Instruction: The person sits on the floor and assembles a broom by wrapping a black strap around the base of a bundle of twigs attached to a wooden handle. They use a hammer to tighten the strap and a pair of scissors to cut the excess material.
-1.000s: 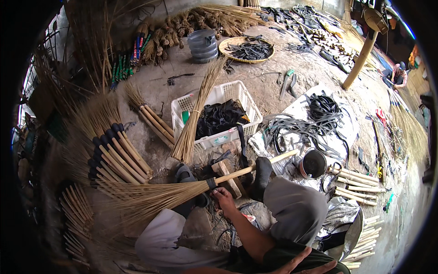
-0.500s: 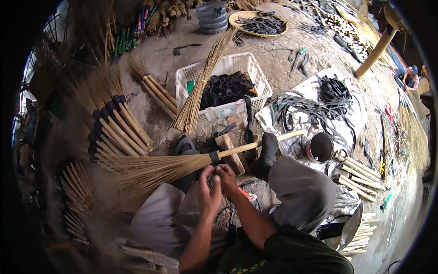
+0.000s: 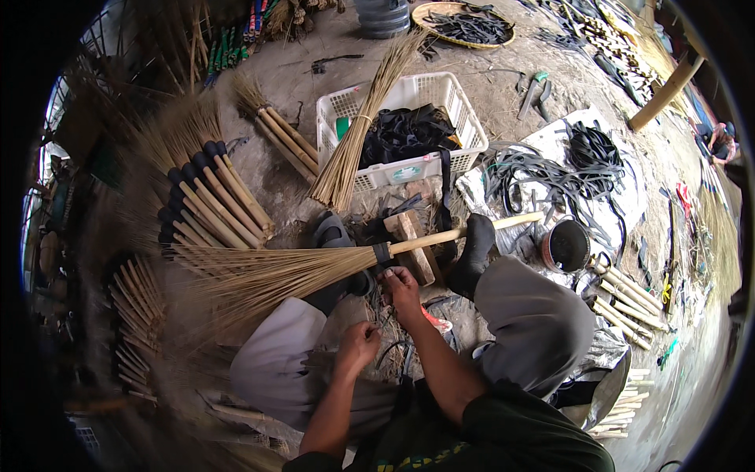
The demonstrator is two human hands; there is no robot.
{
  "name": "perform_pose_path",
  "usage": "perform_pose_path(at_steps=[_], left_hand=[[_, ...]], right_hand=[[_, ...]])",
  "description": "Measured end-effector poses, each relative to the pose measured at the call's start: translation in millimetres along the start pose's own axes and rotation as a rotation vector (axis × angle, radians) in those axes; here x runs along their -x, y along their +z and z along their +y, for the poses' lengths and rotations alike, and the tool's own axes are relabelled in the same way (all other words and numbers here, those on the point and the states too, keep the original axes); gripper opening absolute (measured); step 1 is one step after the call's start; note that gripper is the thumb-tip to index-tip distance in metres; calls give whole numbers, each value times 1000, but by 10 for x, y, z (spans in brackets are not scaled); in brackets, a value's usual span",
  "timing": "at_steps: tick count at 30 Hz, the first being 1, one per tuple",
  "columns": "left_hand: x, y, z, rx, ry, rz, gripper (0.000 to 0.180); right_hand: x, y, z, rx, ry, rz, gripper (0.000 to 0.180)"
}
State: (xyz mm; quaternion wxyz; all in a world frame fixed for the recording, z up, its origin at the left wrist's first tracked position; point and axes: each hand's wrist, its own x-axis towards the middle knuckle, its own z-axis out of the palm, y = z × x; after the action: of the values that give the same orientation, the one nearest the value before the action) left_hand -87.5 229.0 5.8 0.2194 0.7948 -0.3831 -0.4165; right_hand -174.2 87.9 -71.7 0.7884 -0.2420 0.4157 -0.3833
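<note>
A straw broom (image 3: 259, 279) lies across my lap, bristles fanning left and its pale wooden handle (image 3: 472, 230) pointing right over a wooden block (image 3: 413, 244). A black binding (image 3: 383, 252) joins bristles and handle. My right hand (image 3: 401, 287) sits just under that binding with its fingers curled. Nearer my body, between my knees, my left hand (image 3: 358, 346) is closed in a fist. A thin dark strip (image 3: 383, 318) seems to run between the two hands; it is too fine to see well.
A white basket (image 3: 456, 98) of black straps stands ahead, a bristle bundle (image 3: 358, 134) leaning on it. Finished brooms (image 3: 212, 197) lie stacked at the left. To the right are a black tin (image 3: 566, 245), loose straps (image 3: 590, 153) and short sticks (image 3: 629, 299). Another person (image 3: 720, 141) sits far right.
My left hand has drawn back from the binding toward my body, while the right hand stays at the binding. The broom has not shifted; the view has tilted down.
</note>
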Motion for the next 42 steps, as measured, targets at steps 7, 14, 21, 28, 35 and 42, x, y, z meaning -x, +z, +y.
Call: perform_pose_path(at_steps=[7, 14, 21, 28, 35, 42], left_hand=[[220, -454, 696, -114, 160, 93, 19], [-127, -428, 1146, 166, 307, -46, 19], [-1102, 177, 192, 834, -69, 209, 16], [-1680, 616, -120, 990, -337, 398, 15], [-1269, -319, 163, 215, -125, -38, 29], [-1829, -910, 952, -909, 395, -138, 56]], right_hand=[[1, -97, 94, -25, 27, -51, 16], [36, -258, 396, 129, -334, -186, 17], [193, -189, 470, 451, -421, -80, 13], [224, -104, 152, 502, -371, -34, 13], [90, 85, -159, 372, -349, -58, 14], [94, 110, -309, 361, -214, -119, 17]])
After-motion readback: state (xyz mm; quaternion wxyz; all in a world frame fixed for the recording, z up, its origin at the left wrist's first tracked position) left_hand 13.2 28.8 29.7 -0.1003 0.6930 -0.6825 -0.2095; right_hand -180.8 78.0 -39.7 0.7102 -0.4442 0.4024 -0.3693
